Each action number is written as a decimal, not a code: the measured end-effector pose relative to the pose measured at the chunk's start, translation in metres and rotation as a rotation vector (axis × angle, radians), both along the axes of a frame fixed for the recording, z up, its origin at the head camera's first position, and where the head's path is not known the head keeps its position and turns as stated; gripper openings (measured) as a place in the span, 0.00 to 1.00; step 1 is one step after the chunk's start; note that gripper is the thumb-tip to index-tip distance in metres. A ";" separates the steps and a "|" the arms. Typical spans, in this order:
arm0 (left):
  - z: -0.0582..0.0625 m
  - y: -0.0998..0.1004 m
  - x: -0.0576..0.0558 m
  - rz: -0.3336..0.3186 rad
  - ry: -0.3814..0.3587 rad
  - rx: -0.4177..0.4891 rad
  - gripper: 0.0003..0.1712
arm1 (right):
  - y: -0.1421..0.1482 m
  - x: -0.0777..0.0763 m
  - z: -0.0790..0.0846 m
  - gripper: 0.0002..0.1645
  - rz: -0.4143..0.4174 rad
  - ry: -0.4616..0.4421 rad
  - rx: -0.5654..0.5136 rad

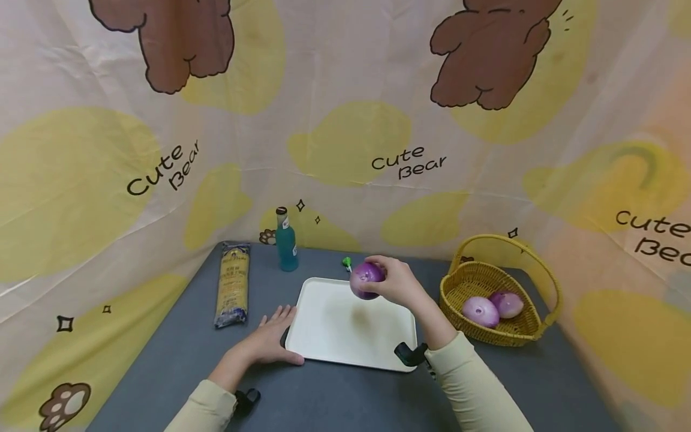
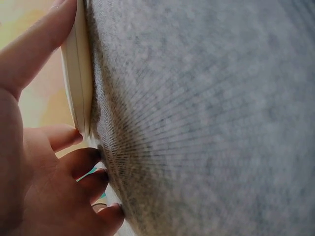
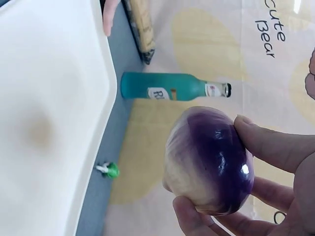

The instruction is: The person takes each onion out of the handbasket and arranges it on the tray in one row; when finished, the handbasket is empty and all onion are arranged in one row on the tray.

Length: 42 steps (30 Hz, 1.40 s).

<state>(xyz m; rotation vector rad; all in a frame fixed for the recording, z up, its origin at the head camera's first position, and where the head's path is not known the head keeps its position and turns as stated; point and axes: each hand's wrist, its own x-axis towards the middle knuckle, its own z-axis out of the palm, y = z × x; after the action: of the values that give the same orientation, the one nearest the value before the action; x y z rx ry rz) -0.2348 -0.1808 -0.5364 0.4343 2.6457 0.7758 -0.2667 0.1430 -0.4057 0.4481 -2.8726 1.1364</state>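
In the head view a purple onion (image 1: 361,281) is held above the far right part of a white tray (image 1: 329,318). My right hand (image 1: 398,283) grips it between thumb and fingers. The right wrist view shows the onion (image 3: 209,162) up close, shiny purple on one side and pale on the other, apart from the tray. At the tray's left edge, my left hand (image 1: 270,342) rests with fingers spread and thumb by the near corner. The left wrist view has the thumb and fingertips against the tray's rim (image 2: 78,83).
A yellow wicker basket (image 1: 449,300) with two purple onions (image 1: 480,311) stands at the right. Behind the tray are a blue-green bottle (image 1: 287,247) and a small green-topped item (image 1: 346,262). A long yellow packet (image 1: 233,288) lies at the left. A printed cloth hangs behind the table.
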 end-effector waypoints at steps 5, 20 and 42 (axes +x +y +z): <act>0.001 0.001 0.000 -0.002 0.003 0.014 0.74 | -0.014 -0.001 -0.005 0.37 0.005 -0.024 -0.023; 0.000 -0.001 -0.001 -0.010 0.017 0.011 0.74 | -0.055 -0.015 -0.042 0.36 0.025 -0.026 -0.051; -0.002 -0.002 -0.001 -0.022 0.040 0.014 0.74 | -0.108 -0.028 -0.104 0.40 0.012 -0.062 -0.106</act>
<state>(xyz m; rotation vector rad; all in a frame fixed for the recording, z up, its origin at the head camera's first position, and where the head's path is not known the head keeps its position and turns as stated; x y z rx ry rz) -0.2356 -0.1826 -0.5386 0.4874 2.6690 0.7878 -0.2947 0.0347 -0.5095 0.4342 -2.8463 1.3199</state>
